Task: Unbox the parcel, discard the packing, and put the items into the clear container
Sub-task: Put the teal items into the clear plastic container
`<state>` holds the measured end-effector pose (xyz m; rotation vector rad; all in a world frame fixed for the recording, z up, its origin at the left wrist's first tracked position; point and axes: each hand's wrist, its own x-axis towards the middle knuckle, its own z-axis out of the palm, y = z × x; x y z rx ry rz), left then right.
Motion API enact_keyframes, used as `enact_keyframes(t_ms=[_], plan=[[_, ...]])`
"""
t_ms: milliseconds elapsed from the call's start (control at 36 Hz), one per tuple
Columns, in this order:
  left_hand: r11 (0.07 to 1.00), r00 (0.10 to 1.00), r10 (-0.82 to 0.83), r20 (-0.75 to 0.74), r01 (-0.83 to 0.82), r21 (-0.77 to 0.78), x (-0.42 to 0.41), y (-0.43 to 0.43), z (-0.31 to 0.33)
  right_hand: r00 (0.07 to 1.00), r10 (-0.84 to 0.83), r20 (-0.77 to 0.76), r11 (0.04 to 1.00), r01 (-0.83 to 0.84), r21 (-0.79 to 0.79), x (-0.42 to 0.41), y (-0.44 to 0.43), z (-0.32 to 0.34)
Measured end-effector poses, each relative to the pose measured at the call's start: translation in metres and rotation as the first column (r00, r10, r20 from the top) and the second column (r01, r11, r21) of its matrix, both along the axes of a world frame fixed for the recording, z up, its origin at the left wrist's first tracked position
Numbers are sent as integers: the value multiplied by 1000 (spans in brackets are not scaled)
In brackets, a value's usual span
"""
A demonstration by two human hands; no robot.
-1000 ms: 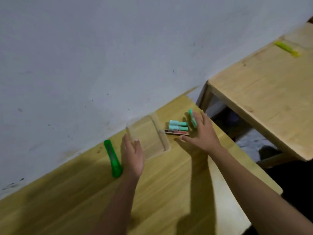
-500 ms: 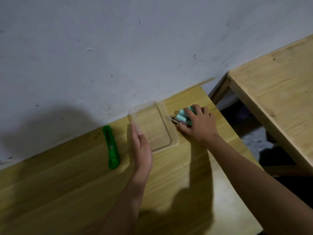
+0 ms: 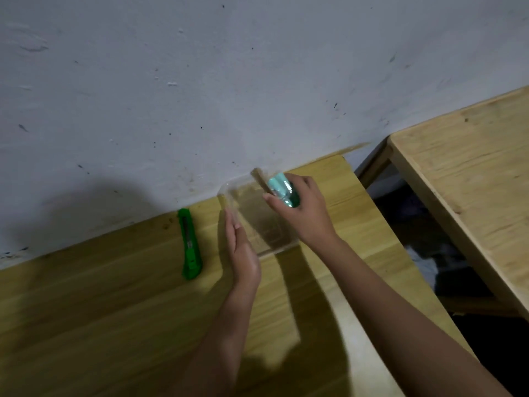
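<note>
The mint-green tubes (image 3: 279,188) are in your right hand (image 3: 304,214), bunched together and blurred, so you cannot count them or read anything on them. Your fingers and thumb are curled round the bunch, and it is raised above the far right part of the clear container (image 3: 259,224), not lying in it. The container stands on the desk (image 3: 114,310) close to the wall (image 3: 200,81), with its long side running away from you; the wood shows through its floor.

Your left hand (image 3: 243,253) stands on its edge on the desk with its fingers straight and together, holding nothing. The fingertips lie along the container's left wall, near its front corner. Whether they press on it or only touch cannot be told.

Left of that hand, apart from the container, a green utility knife (image 3: 189,245) lies flat on the desk, pointing toward the wall. The shadows of both your arms fall across the wood in front of you.

To your right, across a dark gap, stands a second wooden desk (image 3: 472,173), its top bare where it shows.
</note>
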<state>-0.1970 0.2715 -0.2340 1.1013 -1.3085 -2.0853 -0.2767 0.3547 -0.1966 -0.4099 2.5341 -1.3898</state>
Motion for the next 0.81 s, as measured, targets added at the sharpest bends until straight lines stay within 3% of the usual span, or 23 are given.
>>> enact_keyframes(t_ms=[194,389,528,639,806], plan=[[986,1000,-12,4,12,164,2,-6,2,997,64,45,997,-65,29,22,-36,-6],[963,993,-108,-45,116,243,8,-16,-1,996,72,61,920,-90,381,25,-52,-13],[951,982,-155,-108,178,254,15,-22,-4,990,48,134,946,-88,312,18,-54,-19],[950,983,-154,-104,176,257,14,-22,-4,984,133,122,946,-163,281,20,-46,-20],[957,982,-159,-99,178,229,10,-18,1,977,200,-77,916,-159,368,38,-30,-23]])
